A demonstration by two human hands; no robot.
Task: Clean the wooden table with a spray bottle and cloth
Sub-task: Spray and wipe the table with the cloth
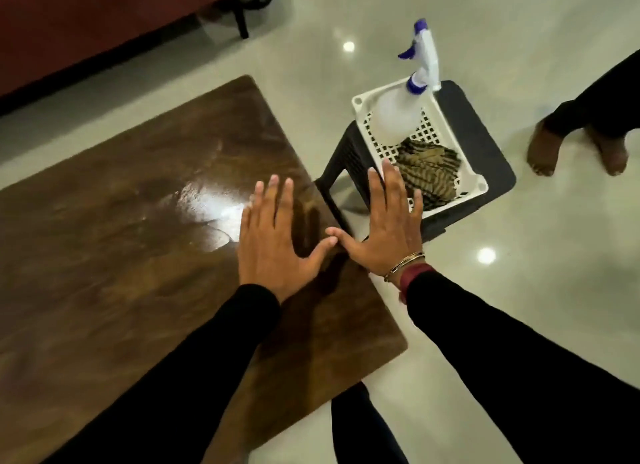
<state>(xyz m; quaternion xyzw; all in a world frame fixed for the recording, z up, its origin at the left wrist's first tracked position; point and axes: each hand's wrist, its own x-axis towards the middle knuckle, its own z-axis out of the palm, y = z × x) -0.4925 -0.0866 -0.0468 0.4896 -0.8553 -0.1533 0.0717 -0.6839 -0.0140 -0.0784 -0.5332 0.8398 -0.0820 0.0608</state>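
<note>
The dark wooden table (138, 221) fills the left and centre, with a bright light reflection on its top. My left hand (277, 242) hovers flat over the table's right edge, fingers spread and empty. Beside it my right hand (384, 228), with a bangle on the wrist, is also spread and empty, its fingertips over the near rim of a white basket (360, 103). In the basket stands a white spray bottle (398, 113) with a blue trigger, and a striped brown cloth (429, 172) lies bunched at its near end.
The basket rests on a dark plastic stool (485, 145) right of the table. Another person's bare feet (575, 148) stand on the pale glossy floor at far right. A red sofa (86, 23) with a black leg sits at the back left.
</note>
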